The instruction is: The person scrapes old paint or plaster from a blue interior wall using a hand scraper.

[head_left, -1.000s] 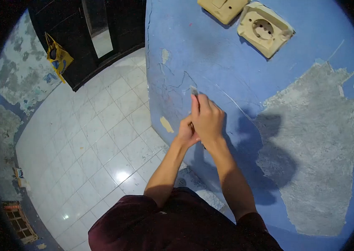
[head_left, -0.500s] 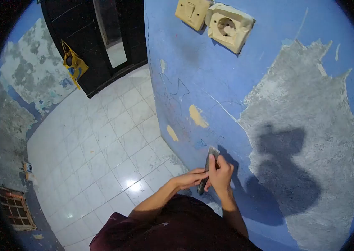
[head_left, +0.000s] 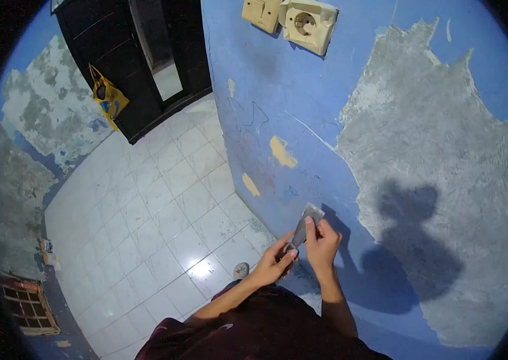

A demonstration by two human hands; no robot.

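Note:
Both hands are on a scraper [head_left: 310, 223], held in front of my body close to the blue wall [head_left: 326, 180]. My left hand [head_left: 275, 264] is closed around its dark handle, which is mostly hidden by the fingers. My right hand [head_left: 324, 243] pinches the flat grey blade, with the thumb lying along its face. Pale residue shows at the blade's wide end, which points up and away from me. A large grey patch of bare plaster [head_left: 434, 150] with ragged paint edges lies to the right.
A wall socket [head_left: 308, 27] and a light switch [head_left: 260, 13] are higher up the wall. White tiles [head_left: 170, 204] cover the floor at left. A yellow bag [head_left: 108, 99] hangs by a dark cabinet [head_left: 110, 48]. A slippered foot [head_left: 241, 270] shows beside my shirt.
My left hand has shifted from beside the scraper to wrap its handle. The blade is turned so more of its face shows. My view has moved slightly, and a foot has come into sight.

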